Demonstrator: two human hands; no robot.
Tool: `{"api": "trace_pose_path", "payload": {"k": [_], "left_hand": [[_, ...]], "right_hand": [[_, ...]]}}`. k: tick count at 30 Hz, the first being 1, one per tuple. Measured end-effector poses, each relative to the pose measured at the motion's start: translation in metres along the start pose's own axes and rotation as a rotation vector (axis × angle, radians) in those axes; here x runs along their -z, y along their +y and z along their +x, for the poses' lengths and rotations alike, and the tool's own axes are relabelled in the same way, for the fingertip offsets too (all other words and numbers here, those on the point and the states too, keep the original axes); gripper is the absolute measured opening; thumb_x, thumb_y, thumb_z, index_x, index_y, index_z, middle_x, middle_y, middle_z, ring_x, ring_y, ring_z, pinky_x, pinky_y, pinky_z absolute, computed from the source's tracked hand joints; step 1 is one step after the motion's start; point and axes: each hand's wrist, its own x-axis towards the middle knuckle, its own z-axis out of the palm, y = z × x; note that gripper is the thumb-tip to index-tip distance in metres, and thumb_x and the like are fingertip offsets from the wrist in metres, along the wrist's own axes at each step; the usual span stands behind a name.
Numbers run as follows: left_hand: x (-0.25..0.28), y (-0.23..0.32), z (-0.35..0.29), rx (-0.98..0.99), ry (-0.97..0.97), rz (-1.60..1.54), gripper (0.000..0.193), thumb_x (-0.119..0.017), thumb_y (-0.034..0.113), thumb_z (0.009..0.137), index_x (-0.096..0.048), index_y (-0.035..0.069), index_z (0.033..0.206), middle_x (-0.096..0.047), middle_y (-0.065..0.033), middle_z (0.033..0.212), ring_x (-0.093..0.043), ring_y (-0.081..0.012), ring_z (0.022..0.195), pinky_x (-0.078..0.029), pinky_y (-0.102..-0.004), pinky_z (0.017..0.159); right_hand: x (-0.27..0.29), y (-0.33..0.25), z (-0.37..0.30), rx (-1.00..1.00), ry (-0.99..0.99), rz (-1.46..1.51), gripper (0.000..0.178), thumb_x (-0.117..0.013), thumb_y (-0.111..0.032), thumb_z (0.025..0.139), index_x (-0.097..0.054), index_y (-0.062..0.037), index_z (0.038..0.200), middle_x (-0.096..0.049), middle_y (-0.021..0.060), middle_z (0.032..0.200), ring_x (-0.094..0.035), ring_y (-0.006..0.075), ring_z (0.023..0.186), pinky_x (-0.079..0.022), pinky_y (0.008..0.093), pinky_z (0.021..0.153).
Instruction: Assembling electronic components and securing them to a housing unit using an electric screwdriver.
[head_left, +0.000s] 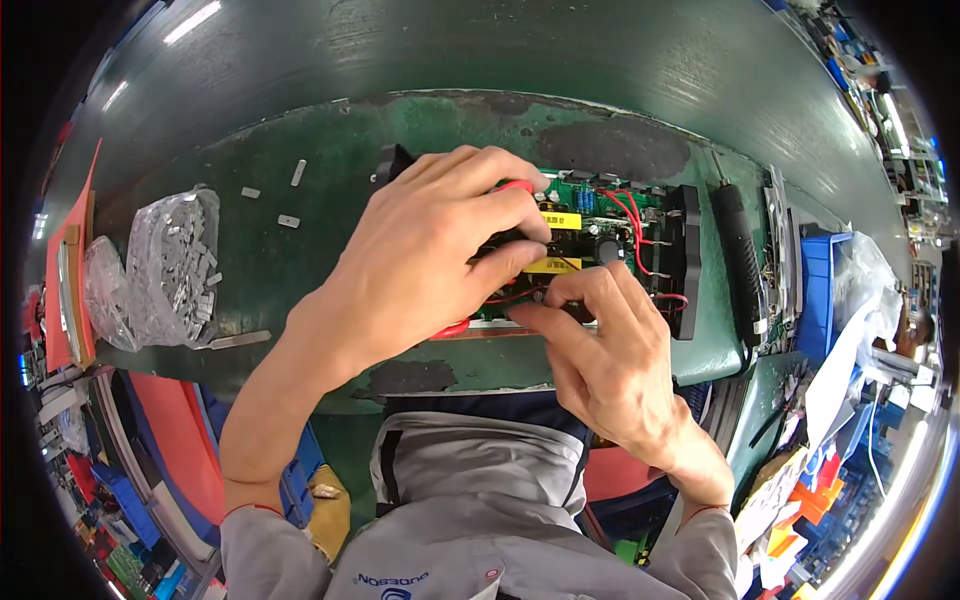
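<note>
A green circuit board (572,193) with yellow-banded black components (561,221) lies on the bench between black end panels, the right one (686,262) in full view. Over its left half bends my left hand (435,225), fingers curled and thumb close to the index finger; what they grip is hidden. My right hand (618,350) pinches at the board's near edge, beside a thin dark red wire; the thing in its fingertips is too small to make out. Red wires (637,222) loop across the board's right part.
A black electric screwdriver (738,260) lies to the right, near a blue bin (818,285). At the left, a clear plastic bag (172,262) holds many small metal pieces. Several loose grey pieces (289,221) lie beyond it, and a flat strip (240,340) sits by the front edge.
</note>
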Motion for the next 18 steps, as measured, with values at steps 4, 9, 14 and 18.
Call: {"api": "trace_pose_path", "payload": {"k": [4,9,14,18], "left_hand": [[0.010,0.011,-0.013,-0.081,0.050,0.028,0.035,-0.085,0.010,0.079,-0.073,0.008,0.112,-0.065,-0.0112,0.135,-0.062,-0.0346,0.126,-0.049,-0.0444,0.105],[0.025,0.032,-0.057,0.222,0.210,0.082,0.100,-0.092,0.011,0.066,-0.046,0.005,0.154,-0.049,-0.0192,0.157,-0.044,-0.0378,0.149,-0.037,-0.0472,0.122],[0.003,0.038,-0.080,0.562,0.207,-0.174,0.107,-0.091,0.013,0.077,-0.030,0.004,0.164,-0.056,-0.0232,0.150,-0.060,-0.0362,0.135,-0.049,-0.0434,0.113],[-0.008,0.034,-0.083,0.466,0.174,-0.088,0.106,-0.088,0.015,0.085,-0.022,0.002,0.166,-0.062,-0.0243,0.142,-0.071,-0.0336,0.119,-0.057,-0.0404,0.101]], "right_hand": [[-0.001,0.000,0.005,0.010,0.003,-0.005,0.039,-0.072,0.007,0.065,-0.076,-0.0032,0.102,-0.060,0.0098,0.101,-0.059,0.0287,0.082,-0.051,0.0395,0.067],[-0.004,0.004,0.010,-0.047,0.029,0.098,0.038,-0.081,0.004,0.074,-0.072,-0.0028,0.110,-0.063,0.0129,0.106,-0.067,0.0305,0.090,-0.056,0.0399,0.071],[-0.004,-0.002,0.024,-0.175,0.048,0.141,0.040,-0.087,-0.004,0.078,-0.071,-0.0029,0.115,-0.064,0.0135,0.114,-0.069,0.0262,0.087,-0.057,0.0371,0.070],[-0.004,0.005,0.029,-0.090,-0.047,0.047,0.036,-0.085,-0.003,0.080,-0.074,-0.0045,0.114,-0.065,0.0130,0.125,-0.070,0.0244,0.088,-0.059,0.0348,0.072]]}}
